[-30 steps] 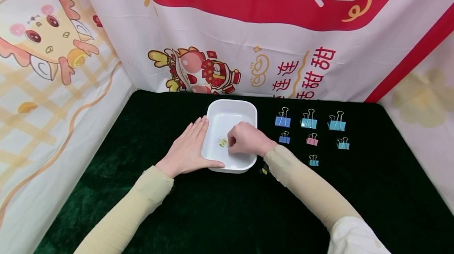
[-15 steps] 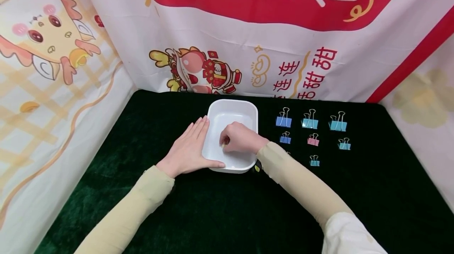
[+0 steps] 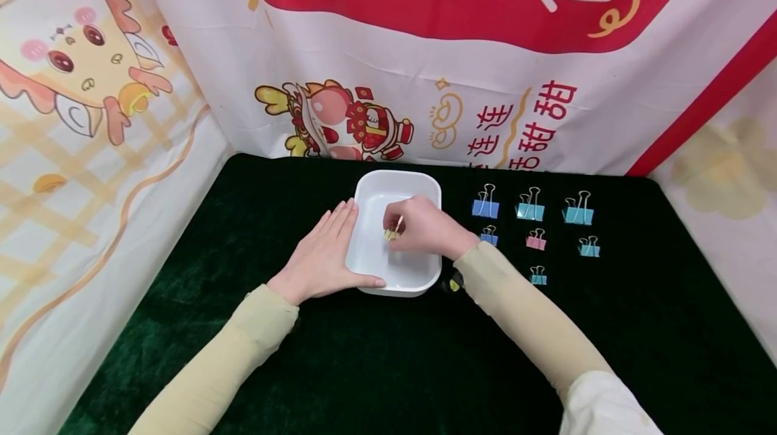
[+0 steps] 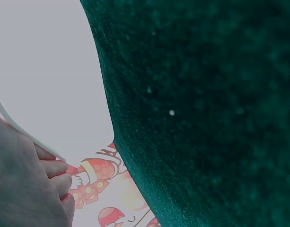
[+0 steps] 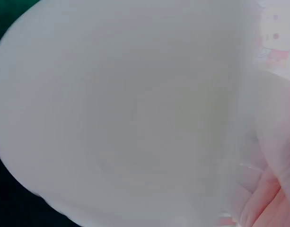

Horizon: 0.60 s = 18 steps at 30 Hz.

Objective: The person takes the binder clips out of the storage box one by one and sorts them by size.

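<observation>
A white rectangular tray [image 3: 384,182] lies on the dark green cloth. Along its left side my left hand [image 3: 324,256] rests with straight fingers, the thumb on the near rim. In the left wrist view, the left hand [image 4: 31,177] shows beside the tray's pale wall [image 4: 50,71]. My right hand [image 3: 419,224] is over the inside of the tray and pinches a small yellow binder clip [image 3: 391,235], partly covered by the fingers. The right wrist view is mostly filled by the blurred tray [image 5: 111,104], with the right hand [image 5: 270,189] at its right edge; the clip is hidden there.
Right of the tray, binder clips stand in rows: a large blue clip [image 3: 485,209], large teal clips [image 3: 530,211], a small pink clip [image 3: 535,243] and several small ones. The right forearm partly covers a small blue clip [image 3: 489,235]. A printed cloth [image 3: 388,50] hangs behind.
The right hand reached left over the yellow binder clip on the tray's floor, took hold of it, then drew back up and right with it. The left hand has stayed put.
</observation>
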Motion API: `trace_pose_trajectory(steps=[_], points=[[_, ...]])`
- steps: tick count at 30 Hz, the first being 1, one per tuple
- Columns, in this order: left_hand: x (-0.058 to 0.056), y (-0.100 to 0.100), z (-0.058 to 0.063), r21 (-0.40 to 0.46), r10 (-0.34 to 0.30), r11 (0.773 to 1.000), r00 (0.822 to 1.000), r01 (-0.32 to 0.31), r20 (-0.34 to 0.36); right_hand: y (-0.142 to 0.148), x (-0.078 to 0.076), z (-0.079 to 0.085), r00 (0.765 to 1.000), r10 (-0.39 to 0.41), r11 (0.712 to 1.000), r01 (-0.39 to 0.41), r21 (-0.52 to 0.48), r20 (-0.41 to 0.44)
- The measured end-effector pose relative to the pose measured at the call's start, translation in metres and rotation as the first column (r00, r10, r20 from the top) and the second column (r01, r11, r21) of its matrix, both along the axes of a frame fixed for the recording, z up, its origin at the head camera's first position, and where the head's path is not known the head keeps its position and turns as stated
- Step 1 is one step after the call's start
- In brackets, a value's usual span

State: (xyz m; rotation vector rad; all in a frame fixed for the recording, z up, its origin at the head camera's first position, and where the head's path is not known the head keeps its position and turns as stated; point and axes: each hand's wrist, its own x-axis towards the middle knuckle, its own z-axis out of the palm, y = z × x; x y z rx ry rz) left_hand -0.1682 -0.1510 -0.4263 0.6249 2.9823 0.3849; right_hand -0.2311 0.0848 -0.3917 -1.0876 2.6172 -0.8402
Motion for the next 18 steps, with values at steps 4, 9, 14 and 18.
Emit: trace_pose_trajectory(steps=[4,9,14,18], points=[[0.0,0.0,0.001,-0.009,0.002,1.0,1.0,-0.002,0.005,0.025,0.007,0.024,0.998,-0.039,0.994,0.034,-0.101,-0.048],[-0.001,0.001,0.001,-0.002,-0.004,1.0,1.0,0.004,0.017,0.072,0.017,0.041,0.984,-0.142,0.979,0.123,-0.161,-0.109],[-0.002,0.001,0.0,-0.015,-0.01,1.0,1.0,0.01,0.011,0.132,0.031,0.048,0.947,-0.301,0.948,0.284,-0.143,-0.115],[-0.002,0.001,-0.002,-0.017,-0.004,1.0,1.0,0.005,0.011,0.182,0.042,0.05,0.89,-0.445,0.895,0.44,-0.064,-0.096]])
